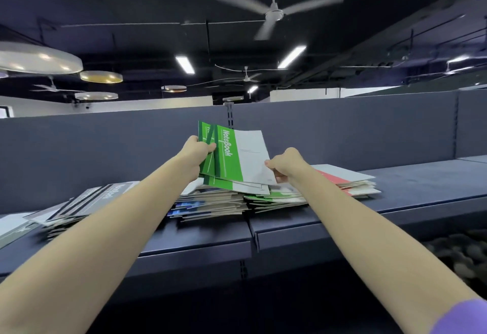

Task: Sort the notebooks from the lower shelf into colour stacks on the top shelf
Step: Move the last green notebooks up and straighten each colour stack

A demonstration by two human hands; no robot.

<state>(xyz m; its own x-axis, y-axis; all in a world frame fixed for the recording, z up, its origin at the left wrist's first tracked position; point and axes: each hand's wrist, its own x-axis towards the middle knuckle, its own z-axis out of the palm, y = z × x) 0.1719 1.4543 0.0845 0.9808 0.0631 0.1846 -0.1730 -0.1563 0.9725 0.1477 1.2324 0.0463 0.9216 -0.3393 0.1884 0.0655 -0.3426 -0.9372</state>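
Placing green notebooks (232,154) on the green stack (276,198) of the top shelf (342,221).

From the left, grey stack (87,203), blue stack (208,205), green stack, red stack (347,180). Left hand (196,153) grips the green spine edges, thumb on top; right hand (286,166) pinches the white lower corner. Both arms reach forward, holding the notebooks tilted above the green stack. Recommended: level the covers, square the edges to the stack, lower, then release.
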